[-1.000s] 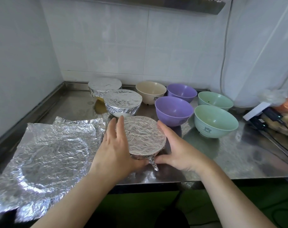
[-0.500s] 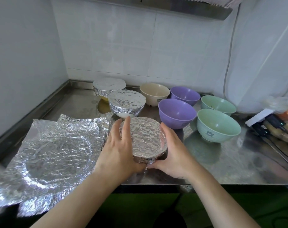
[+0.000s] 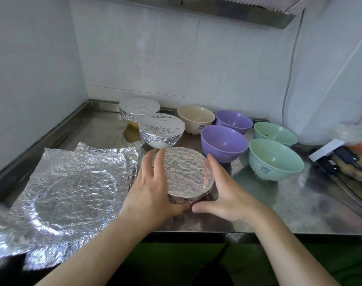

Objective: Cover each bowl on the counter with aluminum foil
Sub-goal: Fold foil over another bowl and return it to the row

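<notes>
Leftmost, loose foil sheets are lying flat on the steel surface, waiting. Just beside them the left hand is cupping the foil-capped bowl at the near edge, its fingers curving round the rim, while the right hand is pressing the opposite side with straight fingers. To finish well, both hands should be squeezing the skirt evenly under the rim — no loose flaps — without denting the top. Behind, two covered bowls are sitting; rightward, the cream bowl, purple bowls and green bowls are standing uncovered.
</notes>
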Available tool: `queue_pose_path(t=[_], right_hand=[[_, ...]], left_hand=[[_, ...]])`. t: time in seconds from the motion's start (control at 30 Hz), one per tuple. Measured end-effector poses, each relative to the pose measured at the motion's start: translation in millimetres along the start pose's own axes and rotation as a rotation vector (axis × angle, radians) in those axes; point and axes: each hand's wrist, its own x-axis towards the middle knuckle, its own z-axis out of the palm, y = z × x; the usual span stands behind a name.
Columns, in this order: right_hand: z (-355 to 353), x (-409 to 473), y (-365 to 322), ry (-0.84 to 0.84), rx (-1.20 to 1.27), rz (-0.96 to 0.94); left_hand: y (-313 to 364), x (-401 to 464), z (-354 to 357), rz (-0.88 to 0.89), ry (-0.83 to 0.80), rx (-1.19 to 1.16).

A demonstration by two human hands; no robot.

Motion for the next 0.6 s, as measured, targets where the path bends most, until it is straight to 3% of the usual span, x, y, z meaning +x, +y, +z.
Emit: queue_pose_path(t=[0.47, 0.6], right_hand=[[14.2, 9.9, -13.1, 0.109, -0.017, 0.011], [4.4, 7.0, -10.6, 0.021, -0.005, 0.023]], left_hand=[[-11.6, 9.5, -7.5, -0.052, -0.089, 0.027], [-17.7, 9.6, -11.3, -0.062, -0.135, -0.033]])
